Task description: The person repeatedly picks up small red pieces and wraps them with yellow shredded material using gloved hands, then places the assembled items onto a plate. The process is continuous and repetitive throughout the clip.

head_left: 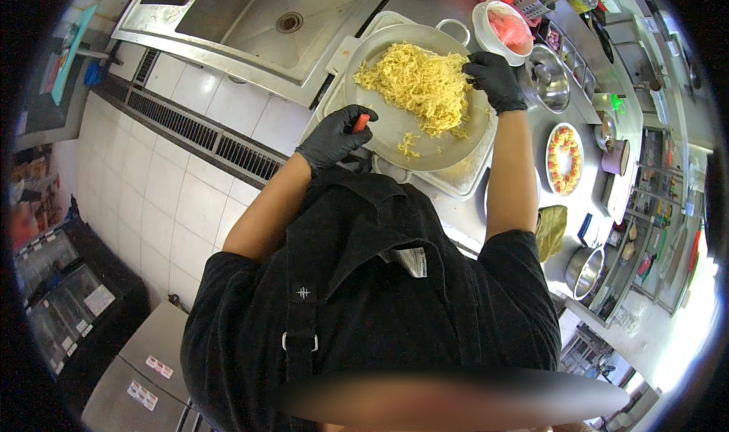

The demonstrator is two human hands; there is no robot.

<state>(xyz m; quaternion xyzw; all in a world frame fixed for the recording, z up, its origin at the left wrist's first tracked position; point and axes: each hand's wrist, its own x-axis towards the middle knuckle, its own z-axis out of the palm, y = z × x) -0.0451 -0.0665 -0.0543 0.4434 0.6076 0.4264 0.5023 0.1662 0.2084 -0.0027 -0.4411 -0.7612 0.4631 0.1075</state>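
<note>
A wide, shallow metal pan [372, 140] with loop handles holds a heap of yellow noodles [418, 83], and a few loose strands lie nearer to me. At the heap's right edge my right hand [497, 83], black-gloved, has its fingers curled together on some noodles. My left hand [334, 137], gloved alike, is closed around a short red-orange piece [361, 123] at the pan's near left rim. Only the end of that piece shows, so its kind is unclear. The pan rests on a pale tray [462, 189].
A steel sink [304, 48] lies to the far left. Right of the pan are a white bowl [482, 33] with pink-red contents, a steel bowl [558, 94], an oval plate [548, 159] of noodles with red pieces, an olive cloth [550, 233] and a steel pot [585, 271].
</note>
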